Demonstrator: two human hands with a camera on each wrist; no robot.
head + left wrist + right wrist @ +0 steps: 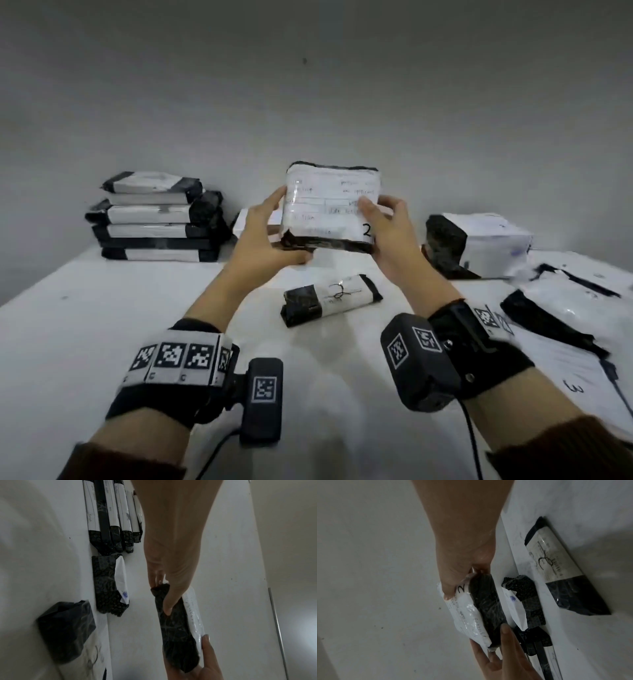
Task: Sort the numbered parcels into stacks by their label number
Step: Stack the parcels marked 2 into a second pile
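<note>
While both hands hold one parcel up above the white table (102,308), the other packages lie around it. Far out at ten o'clock, against the grey wall, stands a stack of parcels (157,222), five or so flat black-and-white packs piled one on another. Just past it toward eleven o'clock a white-labelled parcel (245,222) lies mostly hidden behind the left hand.

The left hand (265,236) grips the held parcel (330,205) at its left edge and lower left corner, thumb curled under the black bottom edge, fingers behind. At twelve o'clock the held parcel stands upright in the air, its white label facing the camera, a handwritten "2" at its lower right corner. The right hand (390,233) grips its right edge, thumb laid across the label, fingers curled round the back.

Below the held parcel, nearer the person, a small parcel (330,299) rests on the table, black at one end, white wrap with a scribbled mark.

At two o'clock sits a bulky parcel (479,243), black on its left end, white elsewhere. At three to four o'clock, flat white mailers (565,308) with black flaps lie overlapping; one near the right forearm bears a handwritten "3".
</note>
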